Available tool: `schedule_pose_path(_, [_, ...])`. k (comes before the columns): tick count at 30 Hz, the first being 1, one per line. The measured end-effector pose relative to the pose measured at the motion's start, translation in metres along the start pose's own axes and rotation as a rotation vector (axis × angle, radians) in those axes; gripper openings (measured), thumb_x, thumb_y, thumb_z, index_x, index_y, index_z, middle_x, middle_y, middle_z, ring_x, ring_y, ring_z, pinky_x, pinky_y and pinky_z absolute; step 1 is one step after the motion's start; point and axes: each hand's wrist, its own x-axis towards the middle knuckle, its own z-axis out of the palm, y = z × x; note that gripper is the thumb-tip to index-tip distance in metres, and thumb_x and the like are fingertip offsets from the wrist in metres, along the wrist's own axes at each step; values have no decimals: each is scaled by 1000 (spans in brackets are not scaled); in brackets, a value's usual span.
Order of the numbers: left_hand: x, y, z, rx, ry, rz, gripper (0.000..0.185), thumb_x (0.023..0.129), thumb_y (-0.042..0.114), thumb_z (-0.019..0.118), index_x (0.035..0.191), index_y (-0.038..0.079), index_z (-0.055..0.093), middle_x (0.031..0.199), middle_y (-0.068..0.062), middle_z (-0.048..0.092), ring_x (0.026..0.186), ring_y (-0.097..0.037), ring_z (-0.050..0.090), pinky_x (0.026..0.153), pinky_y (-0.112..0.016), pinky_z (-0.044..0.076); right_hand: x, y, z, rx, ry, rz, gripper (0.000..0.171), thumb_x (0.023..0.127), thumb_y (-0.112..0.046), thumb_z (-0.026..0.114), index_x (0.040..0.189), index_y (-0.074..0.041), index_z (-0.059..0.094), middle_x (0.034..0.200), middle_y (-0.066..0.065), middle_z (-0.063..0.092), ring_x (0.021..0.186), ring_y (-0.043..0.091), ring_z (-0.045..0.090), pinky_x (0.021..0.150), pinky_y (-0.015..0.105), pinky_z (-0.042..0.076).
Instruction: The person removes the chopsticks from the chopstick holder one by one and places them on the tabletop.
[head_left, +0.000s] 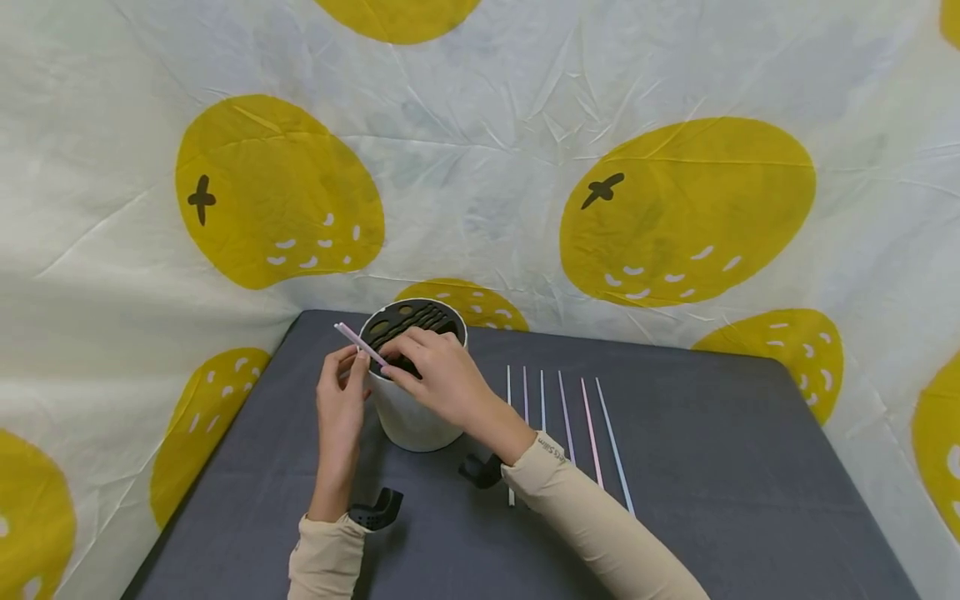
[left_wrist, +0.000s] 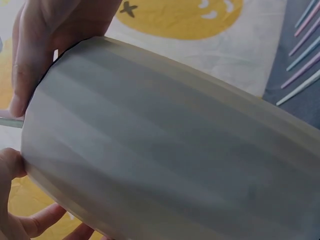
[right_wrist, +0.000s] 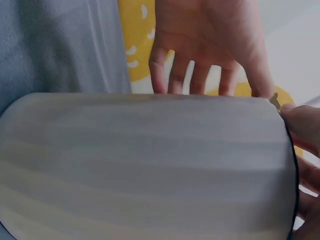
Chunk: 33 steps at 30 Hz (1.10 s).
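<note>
1. Head view: right hand (head_left: 438,371) pinches a pink straw (head_left: 360,343) over the white holder (head_left: 408,417) on the desk (head_left: 712,467); left hand (head_left: 341,400), fingers curled, touches the straw beside the holder. Spare straws (head_left: 570,417) lie right, near the desk's back edge.
2. Left wrist view: holder wall (left_wrist: 170,150) fills the frame.
3. Right wrist view: left hand's fingers (right_wrist: 200,75) reach past the holder's rim.

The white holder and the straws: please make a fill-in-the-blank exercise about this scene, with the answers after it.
1. The right hand pinches a straw of ____ colour over the white holder.
2. The holder's slotted top insert is ____ in colour.
3. Other straws lie in a row on the ____ table, on the person's right of the holder.
4. The left hand is at the holder's ____ side.

Answers: pink; black; grey; left
</note>
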Motion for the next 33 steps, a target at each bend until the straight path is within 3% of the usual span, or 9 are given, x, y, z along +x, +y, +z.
schedule_pose_path(8, [0,0,0,-14,-10,20,51,107,45,54,145,11,52,147,-13,53,124,-29,55,103,-55,49,-4,-3,8,17,44,-9,21,99,-26,73,118,-17,73,110,-3,74,94,12,67,85,36,48])
schedule_pose_path(19, [1,-1,1,-1,4,26,54,106,49,55,145,12,53,146,-14,55,128,-30,58,103,-56,51,-11,0,9,118,165,5,18,100,-20,71,116,-13,75,107,-1,75,84,12,66,85,34,49])
schedule_pose_path(23, [1,-1,2,17,14,26,52,107,49,54,145,13,54,145,-12,56,127,-29,59,102,-55,51,-15,4,7,163,283,-25,21,98,-13,73,119,-8,73,108,3,75,85,12,67,83,34,52])
schedule_pose_path(29, [1,-2,2,8,24,20,55,104,54,56,143,15,56,141,-10,58,125,-26,60,101,-53,50,-18,11,1,285,535,-131,36,89,8,74,123,-2,68,102,11,72,83,18,68,75,30,59])
schedule_pose_path(33, [0,-3,1,0,20,16,56,104,56,56,143,16,56,140,-9,58,126,-25,59,103,-55,49,-18,12,-7,360,686,-163,30,93,6,71,123,4,67,103,17,72,84,23,70,77,28,60])
